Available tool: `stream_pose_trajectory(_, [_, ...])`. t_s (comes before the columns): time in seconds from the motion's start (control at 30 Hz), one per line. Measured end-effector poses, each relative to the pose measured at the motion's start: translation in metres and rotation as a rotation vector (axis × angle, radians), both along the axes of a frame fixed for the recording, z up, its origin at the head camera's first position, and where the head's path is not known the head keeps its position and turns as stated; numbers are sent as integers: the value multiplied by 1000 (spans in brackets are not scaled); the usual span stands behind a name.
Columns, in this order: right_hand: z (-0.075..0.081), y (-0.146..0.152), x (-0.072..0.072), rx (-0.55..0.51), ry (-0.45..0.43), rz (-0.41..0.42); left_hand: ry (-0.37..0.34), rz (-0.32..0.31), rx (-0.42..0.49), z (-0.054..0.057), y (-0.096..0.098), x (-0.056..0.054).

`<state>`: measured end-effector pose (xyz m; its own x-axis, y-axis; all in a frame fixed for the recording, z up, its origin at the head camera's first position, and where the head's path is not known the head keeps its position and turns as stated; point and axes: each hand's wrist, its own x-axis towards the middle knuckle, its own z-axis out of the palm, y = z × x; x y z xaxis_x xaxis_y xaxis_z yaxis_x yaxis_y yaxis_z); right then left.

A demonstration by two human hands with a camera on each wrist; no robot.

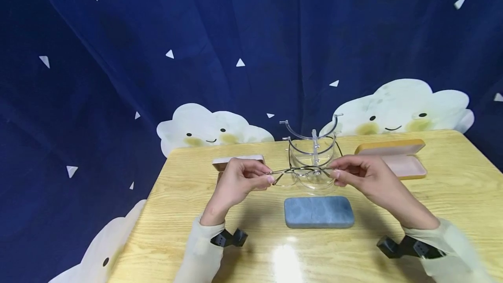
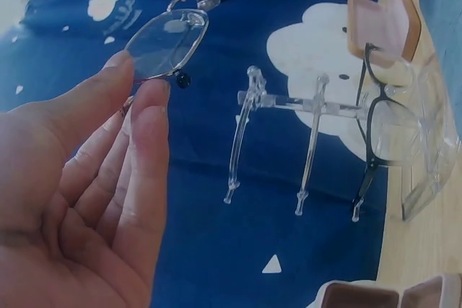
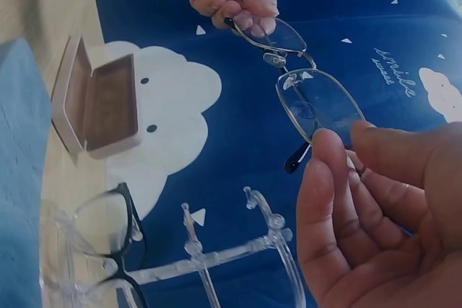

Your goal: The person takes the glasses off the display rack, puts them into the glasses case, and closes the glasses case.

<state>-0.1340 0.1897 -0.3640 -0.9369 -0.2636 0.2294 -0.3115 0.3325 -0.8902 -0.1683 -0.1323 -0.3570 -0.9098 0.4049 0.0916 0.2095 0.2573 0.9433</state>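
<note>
A pair of thin metal-rimmed eyeglasses (image 2: pixel 164 47) is held up between the two hands, in front of a clear display stand (image 1: pixel 315 150). My left hand (image 1: pixel 237 183) pinches one end of the frame between thumb and fingers. At the other end, my right hand (image 1: pixel 371 180) does the same, thumb and fingertips at the lens rim. Dark temple tips show behind the lenses in the right wrist view. Lower on the stand sits a second pair of glasses with a black frame (image 2: pixel 372 131).
Below the hands, a closed blue glasses case (image 1: pixel 319 212) lies on the wooden table (image 1: pixel 165 217). An open orange case (image 1: pixel 408 167) with pink lining stands at the back right. Behind the left hand is an open pale case (image 3: pixel 115 110) with brown lining. A dark blue curtain (image 1: pixel 220 34) hangs behind.
</note>
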Motion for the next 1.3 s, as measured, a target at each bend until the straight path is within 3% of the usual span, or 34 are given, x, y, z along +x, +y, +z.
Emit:
stream_pose_trajectory(0.3, [1,-20,-6,-49,-104,0,-131,-62,137,1,-18,-9])
stream_pose_trajectory(0.5, [-8,-42,-15,-124,-115,2,-111,-69,61,-12,-39,-13])
stream_pose_trajectory(0.7, [-21,-72,-25,-181,-147,62,-110,-27,50,-31,-71,-11])
stream_pose_trajectory(0.9, [-32,-104,-37,-224,-171,75,-136,13,64,-41,-101,-18])
stream_pose_trajectory(1.07, [-41,-127,-48,-277,-217,16,-162,88,89,-48,-115,-27])
stream_pose_trajectory(1.3, [-52,-158,-59,-405,-295,-130,-205,251,120,-64,-120,-39])
